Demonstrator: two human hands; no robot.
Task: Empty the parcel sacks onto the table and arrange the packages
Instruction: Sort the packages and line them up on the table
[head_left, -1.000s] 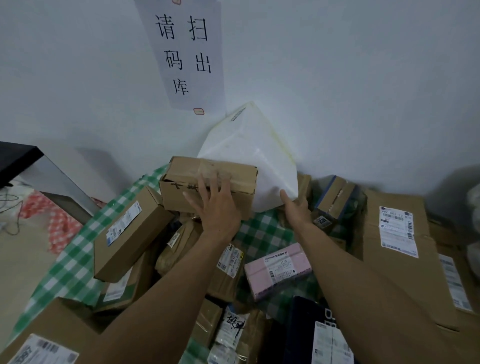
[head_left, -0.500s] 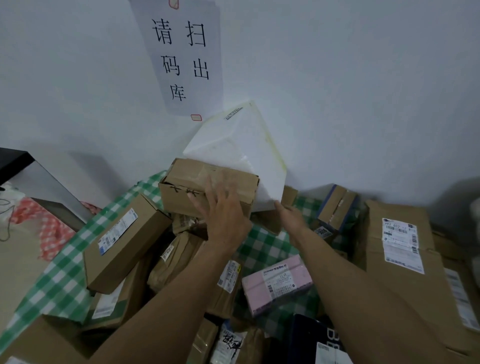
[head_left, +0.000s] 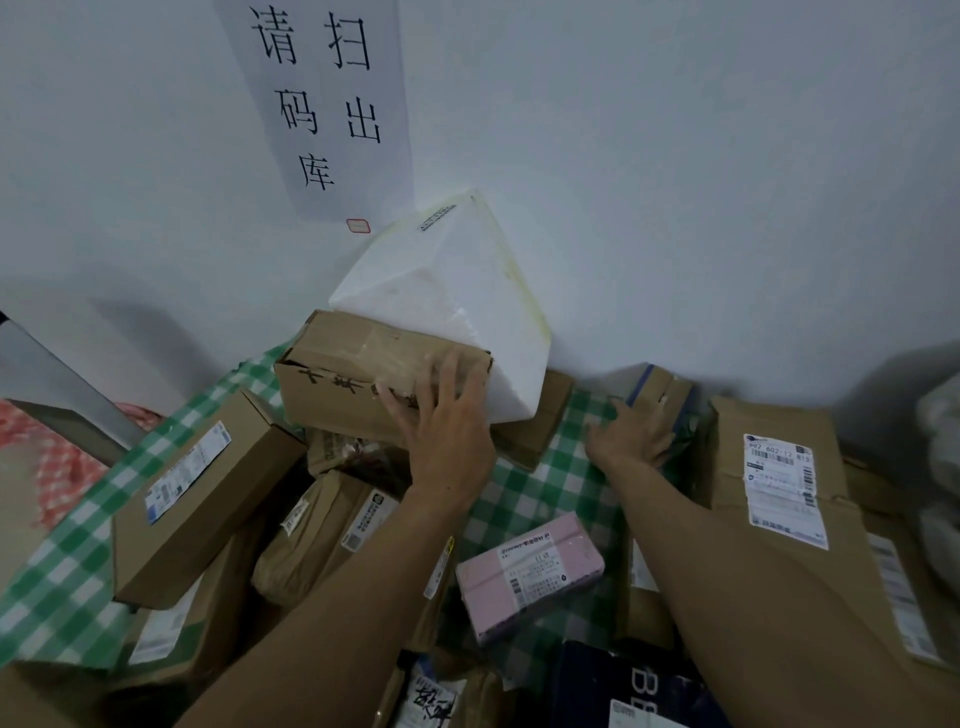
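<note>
Cardboard box (head_left: 353, 384) lies lengthwise left-right under my flat left hand (head_left: 447, 436). My right hand (head_left: 631, 434), grip unclear, has left foam box (head_left: 457, 291) for blue-taped carton (head_left: 660, 389).

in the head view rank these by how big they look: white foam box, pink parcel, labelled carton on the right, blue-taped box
1. white foam box and labelled carton: alike; the carton is nearer and partly behind the right arm, so unranked
2. pink parcel
3. blue-taped box, farther back
</note>
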